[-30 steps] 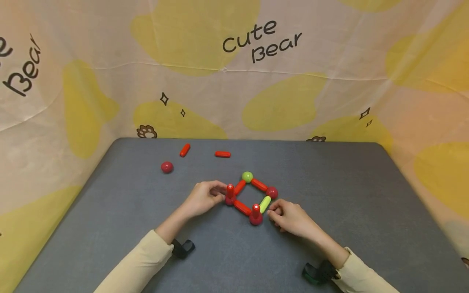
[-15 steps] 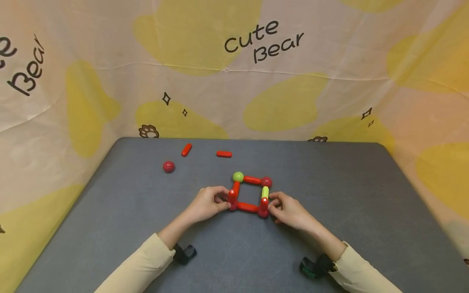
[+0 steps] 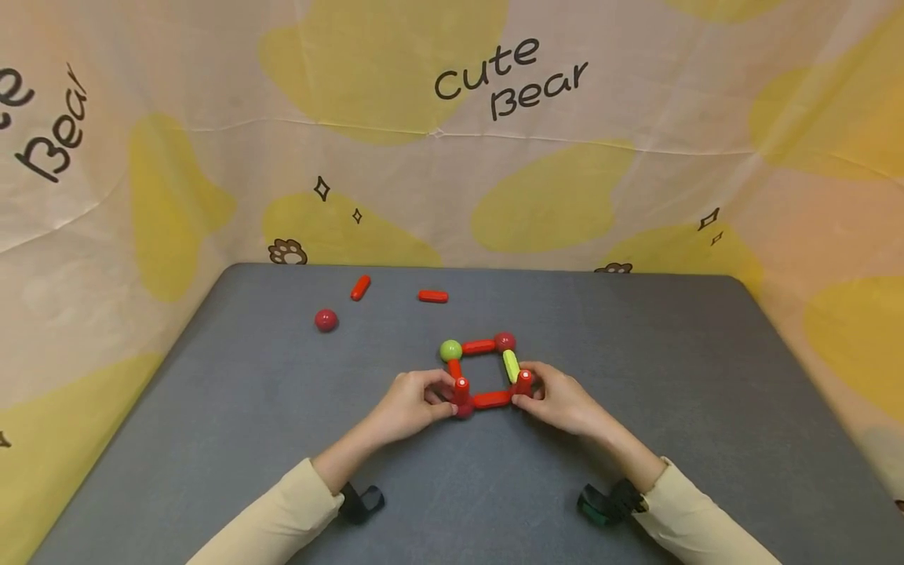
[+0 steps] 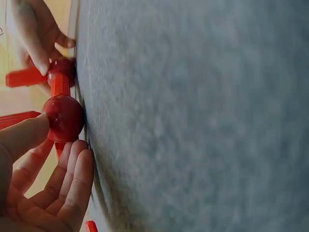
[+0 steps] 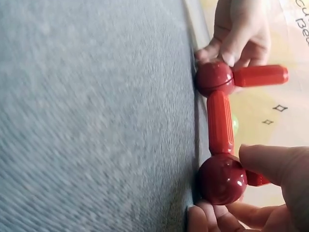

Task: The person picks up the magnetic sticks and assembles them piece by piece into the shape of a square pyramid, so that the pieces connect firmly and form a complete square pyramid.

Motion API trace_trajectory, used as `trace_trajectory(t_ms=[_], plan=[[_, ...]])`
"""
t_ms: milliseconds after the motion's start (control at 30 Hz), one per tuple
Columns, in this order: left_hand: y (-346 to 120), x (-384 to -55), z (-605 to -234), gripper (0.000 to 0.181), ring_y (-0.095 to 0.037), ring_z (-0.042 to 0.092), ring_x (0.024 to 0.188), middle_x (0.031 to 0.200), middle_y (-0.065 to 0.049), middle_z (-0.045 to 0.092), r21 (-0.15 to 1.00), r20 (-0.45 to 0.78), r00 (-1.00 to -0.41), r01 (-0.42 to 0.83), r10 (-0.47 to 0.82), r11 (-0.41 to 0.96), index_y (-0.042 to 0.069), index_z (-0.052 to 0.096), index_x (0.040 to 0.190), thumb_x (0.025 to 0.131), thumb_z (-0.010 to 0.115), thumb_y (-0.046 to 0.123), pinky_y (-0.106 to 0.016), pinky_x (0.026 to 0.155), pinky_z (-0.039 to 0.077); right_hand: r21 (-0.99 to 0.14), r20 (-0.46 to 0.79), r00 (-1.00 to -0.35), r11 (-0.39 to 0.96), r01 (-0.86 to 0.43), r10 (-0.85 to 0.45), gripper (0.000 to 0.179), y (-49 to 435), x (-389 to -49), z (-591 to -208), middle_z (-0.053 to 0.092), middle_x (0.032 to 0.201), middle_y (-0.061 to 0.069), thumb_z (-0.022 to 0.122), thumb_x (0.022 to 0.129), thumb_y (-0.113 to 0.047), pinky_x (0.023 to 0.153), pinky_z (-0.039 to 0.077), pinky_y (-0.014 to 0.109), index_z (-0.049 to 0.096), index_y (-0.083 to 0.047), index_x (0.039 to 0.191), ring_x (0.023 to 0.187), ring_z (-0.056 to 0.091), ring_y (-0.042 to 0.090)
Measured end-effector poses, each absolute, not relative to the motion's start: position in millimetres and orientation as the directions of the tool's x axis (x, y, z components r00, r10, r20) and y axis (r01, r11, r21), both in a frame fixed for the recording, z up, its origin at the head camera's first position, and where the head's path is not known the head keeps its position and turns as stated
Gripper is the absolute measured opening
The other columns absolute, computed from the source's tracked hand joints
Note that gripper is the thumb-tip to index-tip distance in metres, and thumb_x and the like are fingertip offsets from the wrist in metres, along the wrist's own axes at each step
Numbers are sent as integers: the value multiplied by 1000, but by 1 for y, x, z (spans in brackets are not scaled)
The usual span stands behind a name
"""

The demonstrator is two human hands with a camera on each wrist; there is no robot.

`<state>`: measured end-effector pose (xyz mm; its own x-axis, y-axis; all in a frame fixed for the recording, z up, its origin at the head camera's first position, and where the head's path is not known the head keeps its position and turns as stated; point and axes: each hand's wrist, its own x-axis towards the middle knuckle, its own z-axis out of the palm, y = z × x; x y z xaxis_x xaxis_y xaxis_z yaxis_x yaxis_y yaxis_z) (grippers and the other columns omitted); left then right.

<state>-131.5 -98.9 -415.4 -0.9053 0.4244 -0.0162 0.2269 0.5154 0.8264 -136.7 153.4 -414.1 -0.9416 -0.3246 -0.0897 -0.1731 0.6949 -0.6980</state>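
Observation:
A four-sided frame of rods and balls, like a magnetic building toy, lies on the table. Its far corners are a green ball [image 3: 450, 351] and a red ball [image 3: 504, 341], with a red rod [image 3: 479, 346] between. My left hand [image 3: 410, 404] pinches the near-left red ball [image 4: 63, 118], which carries an upright red rod [image 3: 461, 388]. The near-right red ball [image 5: 222, 179] is held between thumb and fingers of my right hand [image 3: 565, 400]; another upright rod [image 3: 525, 382] rises from it. A red rod [image 3: 492, 400] joins these near balls. A lime rod [image 3: 511, 366] forms the right side.
Beyond the frame, toward the back left, lie a loose red ball [image 3: 326, 320], a slanted red rod [image 3: 361, 287] and a sideways red rod [image 3: 433, 296]. The grey table [image 3: 671, 337] ends at a printed cloth backdrop [image 3: 395, 86].
The frame has turned counter-clockwise from a diamond to nearly square-on. My left hand has come slightly nearer and right; my right hand, earlier beside the lime rod, now grips the near-right ball.

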Motion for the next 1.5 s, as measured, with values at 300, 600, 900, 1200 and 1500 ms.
trace_trajectory(t_ms=[300,600,900,1200,1500], plan=[[-93,-126,-416,24,-7,63,72,92,1,68,817,-25,-856,281,517,504,12,68,101,78,70,7,-21,62,49,-650,-12,-948,723,-233,-317,32,159,-151,-416,55,87,5,66,82,-13,61,39,27,61,-5,112,73,48,15],[-105,-140,-403,16,-8,62,69,85,3,68,826,71,-938,246,340,508,12,69,93,78,70,7,-23,61,50,-645,9,-942,718,-261,-335,29,160,-156,-417,55,87,5,64,83,-13,63,38,27,61,-6,111,75,48,15],[-115,-164,-408,20,-12,63,74,93,-2,67,774,106,-978,195,180,603,12,70,94,75,74,10,-27,64,50,-649,18,-946,716,-257,-324,29,161,-158,-418,59,95,7,63,83,-12,67,41,29,62,-7,111,80,51,17],[-112,-164,-417,22,-8,62,69,92,-2,66,781,82,-969,209,234,589,13,70,92,72,76,8,-24,61,49,-662,26,-943,700,-266,-333,29,160,-162,-420,61,100,8,62,85,-12,74,44,33,61,-8,114,85,54,20],[-114,-160,-415,20,-9,63,67,88,-2,67,774,66,-955,232,290,589,11,69,91,72,74,6,-22,59,48,-671,27,-939,690,-271,-343,30,161,-166,-419,61,102,10,61,86,-11,79,46,38,61,-9,115,90,55,22]])
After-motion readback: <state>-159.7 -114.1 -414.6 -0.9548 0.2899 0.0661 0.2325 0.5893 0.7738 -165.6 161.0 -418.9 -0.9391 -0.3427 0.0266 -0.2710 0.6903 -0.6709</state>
